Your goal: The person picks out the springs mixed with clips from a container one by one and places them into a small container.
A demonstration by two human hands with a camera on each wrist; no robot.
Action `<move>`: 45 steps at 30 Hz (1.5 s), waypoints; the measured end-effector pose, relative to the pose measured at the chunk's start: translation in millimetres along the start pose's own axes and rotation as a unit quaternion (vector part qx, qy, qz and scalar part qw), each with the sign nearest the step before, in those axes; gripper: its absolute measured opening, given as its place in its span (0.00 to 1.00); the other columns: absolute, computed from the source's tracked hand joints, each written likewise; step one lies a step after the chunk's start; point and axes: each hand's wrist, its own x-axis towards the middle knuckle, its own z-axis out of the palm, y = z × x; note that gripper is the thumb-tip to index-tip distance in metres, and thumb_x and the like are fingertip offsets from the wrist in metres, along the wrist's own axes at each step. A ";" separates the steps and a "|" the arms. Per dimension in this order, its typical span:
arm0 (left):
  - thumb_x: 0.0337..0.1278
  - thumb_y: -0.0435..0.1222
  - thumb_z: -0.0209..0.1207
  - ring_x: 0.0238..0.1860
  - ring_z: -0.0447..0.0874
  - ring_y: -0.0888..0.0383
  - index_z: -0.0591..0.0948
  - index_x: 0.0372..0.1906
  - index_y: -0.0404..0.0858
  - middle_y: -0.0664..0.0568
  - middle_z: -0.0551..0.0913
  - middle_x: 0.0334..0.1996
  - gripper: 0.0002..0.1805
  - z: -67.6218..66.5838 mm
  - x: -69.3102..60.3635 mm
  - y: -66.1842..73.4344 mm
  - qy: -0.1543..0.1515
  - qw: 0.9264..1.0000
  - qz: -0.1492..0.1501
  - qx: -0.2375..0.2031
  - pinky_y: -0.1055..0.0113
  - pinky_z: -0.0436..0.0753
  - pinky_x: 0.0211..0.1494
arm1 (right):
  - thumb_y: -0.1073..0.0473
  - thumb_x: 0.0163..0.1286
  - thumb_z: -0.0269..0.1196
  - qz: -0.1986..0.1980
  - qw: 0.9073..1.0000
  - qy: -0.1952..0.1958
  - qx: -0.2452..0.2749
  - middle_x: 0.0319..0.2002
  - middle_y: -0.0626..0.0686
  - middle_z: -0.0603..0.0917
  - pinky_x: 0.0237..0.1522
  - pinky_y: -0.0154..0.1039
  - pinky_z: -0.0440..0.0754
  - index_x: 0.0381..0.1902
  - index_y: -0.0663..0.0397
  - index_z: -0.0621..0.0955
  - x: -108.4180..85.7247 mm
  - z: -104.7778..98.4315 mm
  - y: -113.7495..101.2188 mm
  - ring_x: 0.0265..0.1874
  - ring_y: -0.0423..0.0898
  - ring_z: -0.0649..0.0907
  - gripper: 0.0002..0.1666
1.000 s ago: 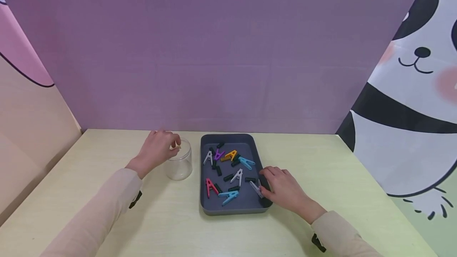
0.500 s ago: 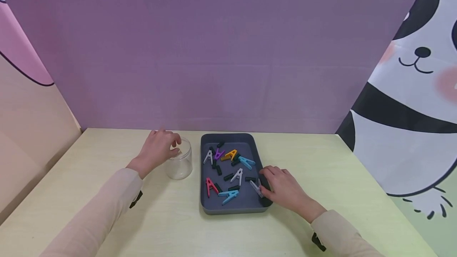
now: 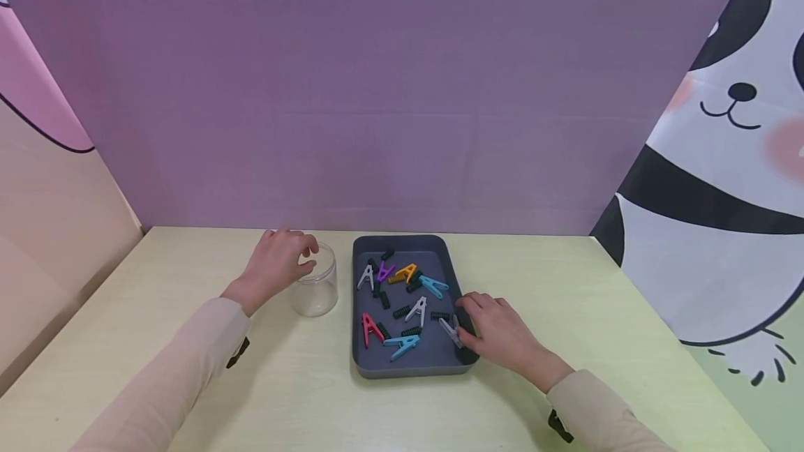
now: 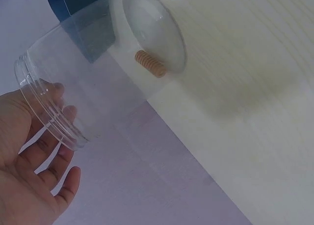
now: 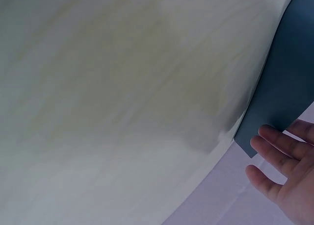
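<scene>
My left hand (image 3: 279, 264) hovers at the mouth of a clear round jar (image 3: 314, 295), thumb and forefinger apart with nothing between them. In the left wrist view a copper-coloured coil spring (image 4: 150, 63) shows inside the jar near its base. My right hand (image 3: 502, 333) rests at the right rim of a dark grey tray (image 3: 414, 372). In the right wrist view its fingertips lie against the tray's outer wall (image 5: 279, 83). Close to that thumb lies a grey clothespin half (image 3: 449, 332); the thumb partly hides the area.
Inside the tray lie several loose clip pieces, among them a red one (image 3: 370, 328), a light blue one (image 3: 402, 345) and a yellow one (image 3: 408, 271). Several black springs (image 3: 402, 312) are scattered between them. A purple backdrop (image 3: 377, 89) stands behind the table (image 3: 301, 396).
The spring has left my left fingertips and dropped into the jar; those fingers have parted. My right hand and the tray have stayed where they were.
</scene>
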 end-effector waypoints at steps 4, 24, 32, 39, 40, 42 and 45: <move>0.45 0.36 0.64 0.38 0.76 0.50 0.82 0.35 0.42 0.53 0.82 0.29 0.09 -0.9 0.4 1.1 0.005 1.000 0.002 0.002 0.57 0.70 0.41 | 0.51 0.54 0.64 0.000 1.000 0.002 -0.001 0.44 0.52 0.80 0.45 0.47 0.76 0.45 0.58 0.77 -0.3 -0.2 0.0 0.44 0.48 0.79 0.23; 0.48 0.41 0.64 0.42 0.76 0.52 0.82 0.39 0.45 0.54 0.81 0.38 0.11 -4.3 4.5 41.2 0.018 0.998 0.055 0.017 0.56 0.73 0.47 | 0.51 0.55 0.64 0.004 1.000 -0.006 0.008 0.45 0.52 0.80 0.44 0.47 0.76 0.45 0.58 0.77 -0.3 0.5 1.1 0.44 0.48 0.79 0.23; 0.47 0.43 0.65 0.39 0.74 0.56 0.82 0.39 0.48 0.56 0.82 0.38 0.12 4.8 2.6 63.6 -0.018 0.996 0.089 0.023 0.61 0.73 0.45 | 0.51 0.56 0.63 0.004 1.000 0.002 0.012 0.44 0.51 0.80 0.43 0.47 0.76 0.45 0.57 0.77 -0.6 2.0 2.2 0.43 0.47 0.79 0.22; 0.46 0.43 0.65 0.40 0.73 0.57 0.82 0.40 0.48 0.56 0.82 0.39 0.12 18.1 -2.9 77.7 -0.070 0.988 0.136 0.014 0.61 0.72 0.46 | 0.51 0.55 0.63 0.004 1.000 0.003 0.011 0.44 0.51 0.80 0.43 0.46 0.76 0.45 0.57 0.77 -0.6 2.6 3.1 0.43 0.47 0.79 0.22; 0.47 0.43 0.65 0.40 0.73 0.57 0.82 0.40 0.48 0.56 0.82 0.40 0.13 19.5 -3.9 79.2 -0.076 0.987 0.141 0.012 0.61 0.71 0.46 | 0.51 0.56 0.63 0.004 1.000 0.003 0.011 0.44 0.51 0.80 0.43 0.47 0.77 0.45 0.57 0.77 -0.5 2.7 3.1 0.43 0.47 0.79 0.22; 0.47 0.43 0.65 0.40 0.73 0.57 0.82 0.41 0.48 0.56 0.82 0.40 0.13 22.7 -5.6 81.3 -0.087 0.985 0.147 0.014 0.61 0.71 0.46 | 0.51 0.56 0.63 0.004 1.000 0.002 0.011 0.44 0.51 0.80 0.44 0.47 0.77 0.45 0.57 0.77 -0.4 2.9 3.2 0.43 0.47 0.79 0.22; 0.47 0.44 0.64 0.40 0.72 0.57 0.82 0.42 0.48 0.56 0.82 0.40 0.14 27.2 -7.1 83.6 -0.101 0.983 0.153 0.017 0.62 0.71 0.45 | 0.51 0.56 0.63 0.002 1.000 0.003 0.011 0.44 0.51 0.80 0.43 0.47 0.77 0.45 0.57 0.77 -0.2 3.2 3.2 0.43 0.47 0.79 0.22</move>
